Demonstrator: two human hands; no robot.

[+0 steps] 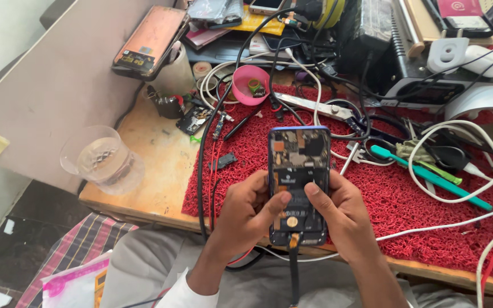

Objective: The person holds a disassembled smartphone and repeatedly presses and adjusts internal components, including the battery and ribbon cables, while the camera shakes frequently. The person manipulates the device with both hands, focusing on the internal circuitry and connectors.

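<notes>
Both forearms are coming up from the bottom edge of the view and meeting over the near edge of the bench [155, 188]. The left hand [246, 219] is cupping the lower left side of an opened phone [299, 185], its thumb lying across the exposed back. The right hand [338, 214] is wrapping the lower right side, its thumb pressing on the dark panel near the middle. Each grip is closed on the phone, fingers curled behind it.

The phone is being held upright over the front part of a red mat [406, 199], just above the person's lap. Its back cover is off: a blue frame is edging it, the upper part is showing metal shields and patches of copper-coloured board, the middle is a flat black block, and a small round brass-coloured part is sitting near the bottom. A dark cable [294, 274] is hanging from its lower end.

The mat is coarse and looped like stiff turf, lying on worn, stained wood. White cables [457, 165] are looping across it beside a teal tool [429, 177] and metal scissors [315, 105]. A ribbed clear glass [102, 159] is standing at the bench's left edge, and a pink bowl [250, 84] is sitting further back.
</notes>
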